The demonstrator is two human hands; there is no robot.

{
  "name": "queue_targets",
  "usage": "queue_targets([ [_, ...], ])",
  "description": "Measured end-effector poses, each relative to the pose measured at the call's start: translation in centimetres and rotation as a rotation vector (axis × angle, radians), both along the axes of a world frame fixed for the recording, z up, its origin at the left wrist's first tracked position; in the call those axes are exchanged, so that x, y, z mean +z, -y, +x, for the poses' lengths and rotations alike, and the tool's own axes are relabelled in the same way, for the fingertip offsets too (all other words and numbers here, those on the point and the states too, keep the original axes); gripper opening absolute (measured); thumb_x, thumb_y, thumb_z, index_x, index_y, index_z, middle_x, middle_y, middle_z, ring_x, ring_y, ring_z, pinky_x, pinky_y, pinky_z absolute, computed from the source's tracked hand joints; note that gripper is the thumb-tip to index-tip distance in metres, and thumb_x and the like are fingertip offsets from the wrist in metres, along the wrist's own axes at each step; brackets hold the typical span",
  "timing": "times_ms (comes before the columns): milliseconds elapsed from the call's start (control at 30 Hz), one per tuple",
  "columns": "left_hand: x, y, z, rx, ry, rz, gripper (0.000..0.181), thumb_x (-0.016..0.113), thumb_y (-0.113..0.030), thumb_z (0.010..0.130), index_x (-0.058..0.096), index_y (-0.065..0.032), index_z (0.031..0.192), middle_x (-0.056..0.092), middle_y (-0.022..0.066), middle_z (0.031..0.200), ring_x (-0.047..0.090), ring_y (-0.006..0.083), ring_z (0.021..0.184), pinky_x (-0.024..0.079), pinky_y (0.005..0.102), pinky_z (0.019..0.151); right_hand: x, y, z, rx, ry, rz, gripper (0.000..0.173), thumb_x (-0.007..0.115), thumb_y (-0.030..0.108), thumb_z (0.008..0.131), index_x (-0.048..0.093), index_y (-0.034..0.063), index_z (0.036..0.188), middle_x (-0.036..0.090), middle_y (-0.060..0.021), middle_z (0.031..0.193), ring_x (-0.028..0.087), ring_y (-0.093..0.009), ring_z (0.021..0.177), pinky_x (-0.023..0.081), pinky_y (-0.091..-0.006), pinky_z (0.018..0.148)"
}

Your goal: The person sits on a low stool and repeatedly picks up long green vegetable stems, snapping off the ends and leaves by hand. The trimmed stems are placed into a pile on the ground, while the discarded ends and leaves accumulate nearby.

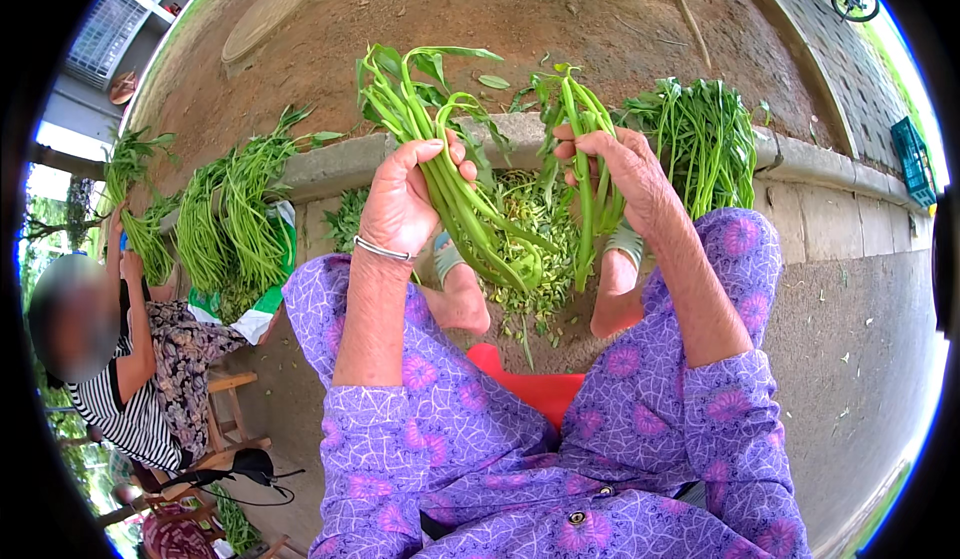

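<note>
My left hand [409, 191] grips a bunch of leafy green stems [469, 218], probably water spinach, its leaves up and its cut ends hanging down. In my right hand [619, 165] is a smaller bunch of the same greens [583, 218], also held with stem ends downward. The two bunches hang apart above a heap of trimmed leaves and stem bits [525, 289] on the ground between my slippered feet. To the right, a larger pile of the greens [697, 143] drapes over the concrete curb [514, 130].
On the left a seated co-worker [139, 356] handles a bunch of greens [142, 236]. More greens [236, 218] lie over the curb and a green-white sack [281, 259]. A red stool [525, 386] is under me. A teal crate [913, 161] stands far right.
</note>
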State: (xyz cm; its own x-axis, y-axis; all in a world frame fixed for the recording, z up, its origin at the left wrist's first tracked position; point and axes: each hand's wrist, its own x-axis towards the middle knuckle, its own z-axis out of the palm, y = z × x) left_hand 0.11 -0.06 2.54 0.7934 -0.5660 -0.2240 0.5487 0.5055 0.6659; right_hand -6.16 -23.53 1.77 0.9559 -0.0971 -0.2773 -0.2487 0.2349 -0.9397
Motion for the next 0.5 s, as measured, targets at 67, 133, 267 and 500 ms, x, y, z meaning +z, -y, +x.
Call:
queue_targets([
  [67, 0.0, 0.1, 0.0, -0.009, 0.012, 0.024, 0.022, 0.054, -0.015, 0.084, 0.052, -0.0031, 0.103, 0.056, 0.0071, 0.087, 0.055, 0.0204, 0.080, 0.047, 0.0352, 0.073, 0.2, 0.0, -0.1, 0.011, 0.001, 0.011, 0.035, 0.051, 0.018, 0.082, 0.059, -0.0023, 0.109, 0.062, -0.0047, 0.086, 0.056, -0.011, 0.066, 0.048, -0.0253, 0.055],
  [133, 0.1, 0.2, 0.0, -0.015, 0.025, 0.057, 0.022, 0.053, -0.015, 0.085, 0.052, -0.0036, 0.103, 0.057, 0.0073, 0.089, 0.056, 0.0203, 0.080, 0.047, 0.0353, 0.073, 0.4, 0.0, -0.2, 0.031, 0.002, -0.005, 0.036, 0.050, 0.018, 0.082, 0.059, -0.0018, 0.110, 0.062, -0.0045, 0.086, 0.056, -0.011, 0.066, 0.048, -0.0248, 0.056],
  [267, -0.5, 0.2, 0.0, -0.016, 0.063, 0.116, 0.022, 0.053, -0.016, 0.086, 0.052, -0.0040, 0.104, 0.058, 0.0073, 0.090, 0.057, 0.0201, 0.081, 0.048, 0.0356, 0.074, 1.1, -0.3, -0.3, 0.078, 0.000, -0.056, 0.037, 0.049, 0.020, 0.081, 0.059, -0.0006, 0.111, 0.061, -0.0036, 0.085, 0.056, -0.011, 0.066, 0.046, -0.0238, 0.059],
  [500, -1.8, 2.2, -0.9, -0.021, 0.075, 0.162, 0.027, 0.058, -0.013, 0.084, 0.053, 0.0000, 0.107, 0.059, 0.0055, 0.080, 0.060, 0.0188, 0.075, 0.049, 0.0345, 0.072, 1.0, -0.7, -0.4, 0.235, 0.033, -0.134, 0.035, 0.053, 0.022, 0.081, 0.062, 0.0048, 0.111, 0.059, -0.0012, 0.075, 0.052, -0.009, 0.064, 0.044, -0.0238, 0.058],
])
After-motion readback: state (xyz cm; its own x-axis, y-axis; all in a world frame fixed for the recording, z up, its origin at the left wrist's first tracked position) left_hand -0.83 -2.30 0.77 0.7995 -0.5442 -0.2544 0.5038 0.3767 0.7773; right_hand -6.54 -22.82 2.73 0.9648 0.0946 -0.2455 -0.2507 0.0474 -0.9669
